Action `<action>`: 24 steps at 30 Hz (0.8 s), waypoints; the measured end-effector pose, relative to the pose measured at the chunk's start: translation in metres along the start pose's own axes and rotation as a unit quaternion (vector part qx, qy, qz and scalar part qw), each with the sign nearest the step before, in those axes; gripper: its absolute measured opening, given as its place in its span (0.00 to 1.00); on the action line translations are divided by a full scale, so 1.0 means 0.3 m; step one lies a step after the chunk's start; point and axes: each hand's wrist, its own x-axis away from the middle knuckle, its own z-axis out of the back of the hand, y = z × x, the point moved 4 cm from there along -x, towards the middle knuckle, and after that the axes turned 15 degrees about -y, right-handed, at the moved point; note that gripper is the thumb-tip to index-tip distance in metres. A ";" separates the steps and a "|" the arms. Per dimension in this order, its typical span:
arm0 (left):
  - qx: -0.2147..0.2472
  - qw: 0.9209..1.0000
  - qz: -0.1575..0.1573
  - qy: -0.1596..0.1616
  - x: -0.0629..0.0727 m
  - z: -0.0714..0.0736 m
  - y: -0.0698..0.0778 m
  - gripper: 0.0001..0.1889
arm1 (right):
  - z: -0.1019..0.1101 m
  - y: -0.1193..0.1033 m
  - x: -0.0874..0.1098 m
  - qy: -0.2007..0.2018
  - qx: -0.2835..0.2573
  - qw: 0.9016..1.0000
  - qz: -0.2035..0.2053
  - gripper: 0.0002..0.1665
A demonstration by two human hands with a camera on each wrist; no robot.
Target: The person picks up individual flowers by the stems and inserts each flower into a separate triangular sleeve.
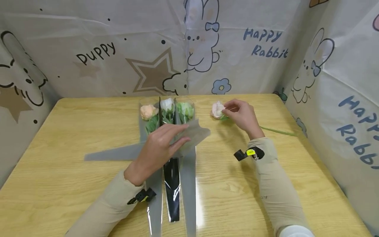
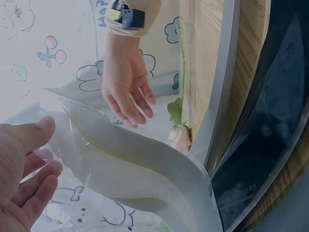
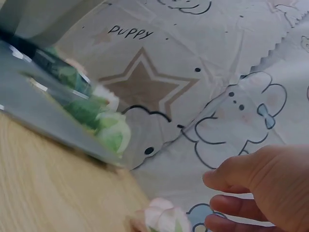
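My left hand (image 1: 160, 148) holds a translucent grey flower sleeve (image 1: 113, 153) near its wide mouth, thumb and fingers at the clear film edge. The sleeve's narrow tail points left, and its flared film (image 2: 130, 159) spreads beside the left fingers (image 2: 41, 193). To the right lies a pale pink rose (image 1: 217, 109) with a long green stem (image 1: 278, 131). My right hand (image 1: 241, 115) hovers by the bloom, fingers loosely bent and holding nothing. In the right wrist view, the rose head (image 3: 166, 215) shows below and apart from the right fingers (image 3: 231, 176).
Under the left hand lie wrapped flowers side by side: a peach rose (image 1: 148, 112), a white rose (image 1: 167, 105) in a black sleeve (image 1: 171, 191), and a green-white rose (image 1: 185, 110). Printed cloth walls (image 1: 97, 29) enclose the wooden table (image 1: 231, 184). A white round object (image 1: 296, 231) is at the bottom edge.
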 end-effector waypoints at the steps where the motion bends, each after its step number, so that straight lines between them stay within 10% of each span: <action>1: 0.001 1.000 -0.001 -0.001 -0.002 0.001 0.000 0.20 | -0.002 0.003 -0.005 -0.004 0.007 1.000 -0.001 0.17; 24: -0.002 1.000 -0.005 -0.006 0.001 0.022 0.003 0.19 | -0.047 0.011 -0.193 -0.162 0.192 0.965 -0.075 0.48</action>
